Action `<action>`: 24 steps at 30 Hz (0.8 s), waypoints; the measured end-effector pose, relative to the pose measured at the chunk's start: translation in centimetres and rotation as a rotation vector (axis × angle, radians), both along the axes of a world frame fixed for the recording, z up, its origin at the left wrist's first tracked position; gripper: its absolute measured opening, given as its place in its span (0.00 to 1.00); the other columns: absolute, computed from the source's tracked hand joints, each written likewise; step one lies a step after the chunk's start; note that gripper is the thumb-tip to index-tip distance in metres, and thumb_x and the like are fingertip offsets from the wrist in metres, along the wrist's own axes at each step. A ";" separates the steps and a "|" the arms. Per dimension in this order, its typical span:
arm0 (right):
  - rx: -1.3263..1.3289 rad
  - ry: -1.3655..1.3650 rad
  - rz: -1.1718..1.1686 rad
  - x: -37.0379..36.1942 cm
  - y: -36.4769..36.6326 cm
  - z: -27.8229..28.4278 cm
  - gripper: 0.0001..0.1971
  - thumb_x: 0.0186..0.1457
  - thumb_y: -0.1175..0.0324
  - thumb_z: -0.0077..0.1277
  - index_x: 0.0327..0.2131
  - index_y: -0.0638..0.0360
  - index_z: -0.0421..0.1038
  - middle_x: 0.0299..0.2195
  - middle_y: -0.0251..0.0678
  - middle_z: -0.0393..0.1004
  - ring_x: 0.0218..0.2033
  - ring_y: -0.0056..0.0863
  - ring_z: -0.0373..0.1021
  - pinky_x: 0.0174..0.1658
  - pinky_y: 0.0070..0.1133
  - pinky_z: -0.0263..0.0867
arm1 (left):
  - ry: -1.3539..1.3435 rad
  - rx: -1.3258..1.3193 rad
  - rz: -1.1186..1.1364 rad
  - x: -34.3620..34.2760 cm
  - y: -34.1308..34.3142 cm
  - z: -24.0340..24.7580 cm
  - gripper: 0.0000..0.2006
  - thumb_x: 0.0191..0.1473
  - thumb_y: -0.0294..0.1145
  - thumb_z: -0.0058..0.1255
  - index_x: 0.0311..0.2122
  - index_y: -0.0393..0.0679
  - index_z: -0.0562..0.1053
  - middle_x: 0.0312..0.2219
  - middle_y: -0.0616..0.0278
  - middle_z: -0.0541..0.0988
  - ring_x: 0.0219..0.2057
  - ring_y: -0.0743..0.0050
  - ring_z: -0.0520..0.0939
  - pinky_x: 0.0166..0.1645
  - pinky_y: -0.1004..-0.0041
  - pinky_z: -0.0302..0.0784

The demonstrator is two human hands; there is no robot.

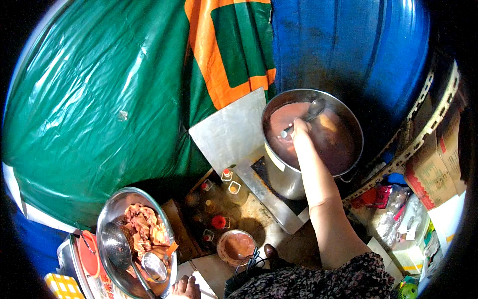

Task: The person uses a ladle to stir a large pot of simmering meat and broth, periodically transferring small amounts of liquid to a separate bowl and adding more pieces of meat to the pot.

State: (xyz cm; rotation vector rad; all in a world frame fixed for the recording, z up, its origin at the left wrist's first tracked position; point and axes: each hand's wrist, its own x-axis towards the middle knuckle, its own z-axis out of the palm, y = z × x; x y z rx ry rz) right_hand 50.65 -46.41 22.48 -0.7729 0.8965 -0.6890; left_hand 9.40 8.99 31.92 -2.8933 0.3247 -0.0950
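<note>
At the upper right, my right hand (300,128) is closed round the handle of a metal ladle (315,108) above a tall steel pot (286,179). The ladle's rounded bowl is near the far side of the pot, and its handle end sticks out left of my fist. Reddish-brown liquid (338,144) with a paler patch fills much of the pot. My left hand (185,288), partly cut off by the lower edge, lies with fingers stretched out beside the rim of a large metal bowl (107,214). Cooked-looking meat pieces (147,224), a perforated skimmer (117,244) and a small metal ladle (154,266) lie in that bowl.
Several capped bottles (238,192) stand left of the pot, behind a small bowl of brown liquid (238,246). A metal sheet (231,132) leans beside the pot. Green (99,109) and blue (343,45) tarps hang behind. Bags and cartons (433,169) crowd the right.
</note>
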 end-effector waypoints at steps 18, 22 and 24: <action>0.338 -0.258 0.102 4.3 -1.7 -2.1 0.06 0.55 0.71 0.43 0.25 0.56 0.61 0.17 0.30 0.63 0.17 0.24 0.62 0.18 0.19 0.63 | 0.037 -0.069 -0.067 1.9 -1.4 2.1 0.18 0.56 0.44 0.39 0.50 0.55 0.70 0.51 0.67 0.71 0.36 0.66 0.79 0.35 0.67 0.76; 0.465 -0.255 0.186 2.7 -0.1 -0.9 0.10 0.57 0.67 0.41 0.22 0.55 0.59 0.14 0.30 0.62 0.13 0.23 0.61 0.16 0.19 0.62 | 0.024 -0.077 -0.065 1.8 -1.4 2.1 0.18 0.56 0.44 0.39 0.50 0.55 0.70 0.50 0.67 0.71 0.32 0.66 0.80 0.31 0.67 0.76; 0.528 -0.312 0.287 1.4 -0.7 -0.9 0.11 0.56 0.67 0.41 0.21 0.54 0.58 0.12 0.30 0.61 0.12 0.23 0.60 0.15 0.19 0.61 | 0.044 -0.014 -0.056 1.9 -1.8 2.6 0.18 0.56 0.44 0.39 0.50 0.54 0.70 0.50 0.68 0.72 0.30 0.66 0.80 0.29 0.67 0.76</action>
